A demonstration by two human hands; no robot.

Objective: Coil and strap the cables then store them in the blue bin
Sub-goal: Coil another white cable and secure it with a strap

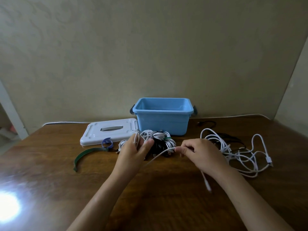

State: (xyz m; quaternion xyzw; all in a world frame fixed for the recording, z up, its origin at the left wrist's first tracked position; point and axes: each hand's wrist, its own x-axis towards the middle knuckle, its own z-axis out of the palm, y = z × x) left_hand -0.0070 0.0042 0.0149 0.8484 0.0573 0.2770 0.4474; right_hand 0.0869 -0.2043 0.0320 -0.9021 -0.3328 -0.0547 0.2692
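My left hand point(133, 151) holds loops of a white cable point(159, 155) between thumb and fingers above the wooden table point(50, 172). My right hand point(200, 155) pinches the same cable a little to the right; its loose end hangs down below the wrist with the plug blurred. Behind my hands lie strapped coils point(158, 138), white and black, in front of the open blue bin point(162, 116). A green strap point(86, 155) and a blue strap point(106, 142) lie to the left.
The bin's white lid point(108, 130) lies flat left of the bin. A loose tangle of white and black cables point(238, 150) sprawls at the right. A bright glare marks the table's near left corner. A wall stands right behind the table.
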